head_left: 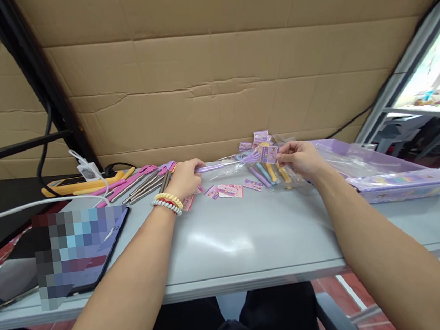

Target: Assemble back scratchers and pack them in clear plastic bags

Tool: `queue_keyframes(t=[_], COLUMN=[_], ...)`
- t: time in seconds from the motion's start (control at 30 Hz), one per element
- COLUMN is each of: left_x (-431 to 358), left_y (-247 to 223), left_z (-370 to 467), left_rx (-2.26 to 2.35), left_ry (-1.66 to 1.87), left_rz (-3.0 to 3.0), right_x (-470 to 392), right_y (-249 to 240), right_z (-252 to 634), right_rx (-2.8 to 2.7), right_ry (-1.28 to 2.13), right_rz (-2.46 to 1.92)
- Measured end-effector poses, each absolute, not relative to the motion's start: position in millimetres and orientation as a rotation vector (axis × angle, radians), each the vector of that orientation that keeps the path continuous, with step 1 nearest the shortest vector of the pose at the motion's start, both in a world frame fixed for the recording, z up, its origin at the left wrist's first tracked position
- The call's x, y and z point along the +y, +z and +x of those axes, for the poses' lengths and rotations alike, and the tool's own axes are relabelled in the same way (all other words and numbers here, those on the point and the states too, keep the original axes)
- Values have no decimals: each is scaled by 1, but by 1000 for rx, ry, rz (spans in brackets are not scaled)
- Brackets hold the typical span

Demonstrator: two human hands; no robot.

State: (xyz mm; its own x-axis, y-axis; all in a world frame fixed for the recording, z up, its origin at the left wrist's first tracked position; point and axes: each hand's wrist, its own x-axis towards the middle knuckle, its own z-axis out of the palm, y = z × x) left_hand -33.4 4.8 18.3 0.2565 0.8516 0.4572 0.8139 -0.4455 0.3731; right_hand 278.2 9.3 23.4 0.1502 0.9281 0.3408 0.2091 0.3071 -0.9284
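The purple stick point(214, 167) lies between the 2 hands above the back of the table point(251, 230), its long axis running left to right, nearly level, with clear wrap point(226, 172) about it. The left hand point(188, 177) is closed on its left end; the right hand point(300, 159) pinches the card point(268, 154) just beside its right end, so 1 hand sits nearest each end. Loose labels point(230, 191) lie below the stick, metal rods point(143, 188) left of the left hand, the box point(409, 186) right of the right hand.
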Motion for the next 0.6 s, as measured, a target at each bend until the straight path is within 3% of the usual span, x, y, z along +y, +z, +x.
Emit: queue_keyframes(t=[0.23,0.6], left_x=[6,-3], left_y=[19,23], left_z=[-34,-32], left_rx=[1605,1510], left_ry=[926,825], left_rz=[2448,2388], right_x=[9,2], right_y=[22,31], right_z=[278,266], right_rx=[-1331,-1192], right_ry=[843,531], right_rz=[-1109,-1344])
